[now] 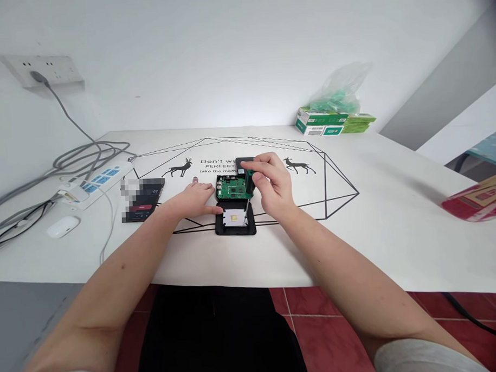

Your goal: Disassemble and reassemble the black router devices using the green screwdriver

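A black plastic cover lies on the table with a silvery metal plate inside it. Just beyond the cover sits a green circuit board in a black housing, and a further black piece lies behind, partly covered by my right hand. My right hand grips a green and black screwdriver; its shaft points down to the right edge of the metal plate. My left hand rests flat with fingers apart, its thumb at the cover's left edge and its fingertips beside the circuit board.
To the left are a phone, a white earbud case, a power strip and coiled grey cables. Green boxes topped by a plastic bag stand at the back right. A red package lies at the right edge.
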A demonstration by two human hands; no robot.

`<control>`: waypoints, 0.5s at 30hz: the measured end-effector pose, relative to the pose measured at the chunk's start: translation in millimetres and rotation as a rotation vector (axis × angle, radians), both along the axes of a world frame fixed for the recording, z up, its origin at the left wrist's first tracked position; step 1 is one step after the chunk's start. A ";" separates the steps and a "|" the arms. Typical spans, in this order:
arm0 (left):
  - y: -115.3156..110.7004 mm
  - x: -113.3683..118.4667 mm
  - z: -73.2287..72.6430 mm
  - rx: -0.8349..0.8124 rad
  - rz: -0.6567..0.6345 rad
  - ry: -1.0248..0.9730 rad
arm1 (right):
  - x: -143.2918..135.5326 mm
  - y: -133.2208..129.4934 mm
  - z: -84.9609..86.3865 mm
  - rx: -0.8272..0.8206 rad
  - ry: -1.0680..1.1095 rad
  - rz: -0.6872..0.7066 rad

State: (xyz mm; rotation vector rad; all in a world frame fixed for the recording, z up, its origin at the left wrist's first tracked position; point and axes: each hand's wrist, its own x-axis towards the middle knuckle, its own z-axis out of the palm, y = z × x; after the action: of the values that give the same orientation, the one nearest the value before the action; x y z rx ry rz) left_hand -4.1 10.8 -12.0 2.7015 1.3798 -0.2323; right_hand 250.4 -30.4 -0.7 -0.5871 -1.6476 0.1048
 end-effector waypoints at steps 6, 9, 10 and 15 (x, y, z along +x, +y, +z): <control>1.3 -1.8 -1.0 0.001 -0.012 -0.028 | 1.7 0.5 1.4 -0.019 0.018 0.010; 0.8 -1.5 0.1 0.010 -0.027 -0.013 | -0.3 0.4 3.1 -0.036 0.016 -0.035; 0.6 -1.2 0.5 0.011 -0.029 -0.009 | -1.1 0.4 3.8 -0.046 0.006 -0.057; -0.4 -0.3 1.4 0.007 -0.019 -0.009 | -2.7 0.8 6.7 -0.006 -0.007 -0.099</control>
State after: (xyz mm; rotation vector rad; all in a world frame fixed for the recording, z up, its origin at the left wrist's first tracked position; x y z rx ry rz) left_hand -4.4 10.4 -10.6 2.7187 1.3554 -0.2166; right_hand 247.7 -29.5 6.0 -0.6729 -1.6229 0.0349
